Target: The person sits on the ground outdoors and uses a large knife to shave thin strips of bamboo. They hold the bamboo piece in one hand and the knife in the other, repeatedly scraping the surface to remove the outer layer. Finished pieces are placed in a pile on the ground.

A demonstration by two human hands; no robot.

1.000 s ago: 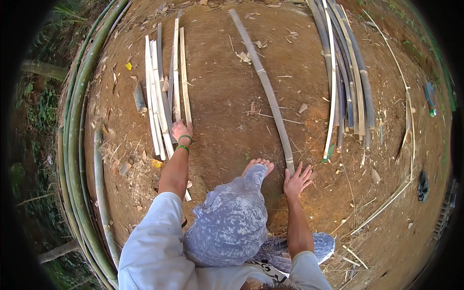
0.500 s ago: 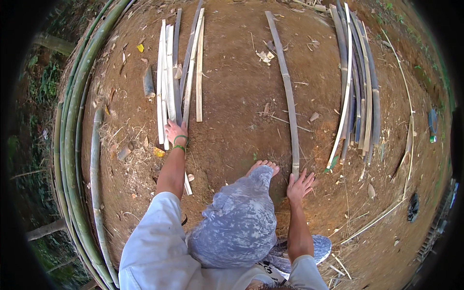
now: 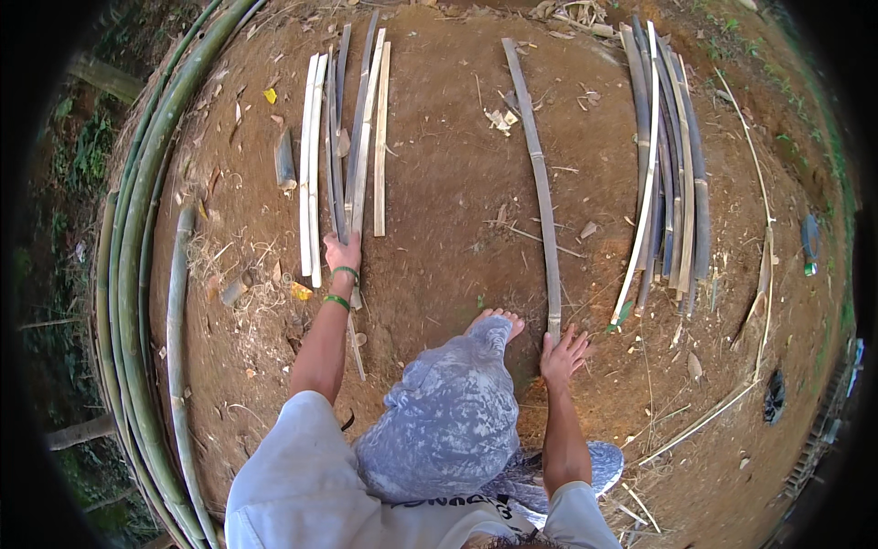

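My left hand (image 3: 342, 252) is closed round the near end of a dark bamboo strip (image 3: 337, 169), within a loose group at the left. Pale split bamboo strips (image 3: 315, 174) lie just left of that hand, apart from it. A longer strip (image 3: 369, 119) and a short pale one (image 3: 381, 146) lie to its right. My right hand (image 3: 561, 355) rests on the soil, palm down with fingers spread. Its thumb side is by the near end of a single grey-brown bamboo strip (image 3: 540, 183), which stretches away from me.
At the right lies a bundle of bamboo strips (image 3: 672, 174). Long green bamboo poles (image 3: 137, 229) curve along the left edge, with a shorter pole (image 3: 178, 320) beside them. A bamboo offcut (image 3: 284, 160), a blue object (image 3: 810, 242) and a black item (image 3: 775, 396) lie about.
My left hand has shifted slightly right and closed on a dark strip's end; the pale strips beside it now lie apart from it. My right hand stays beside the single strip.
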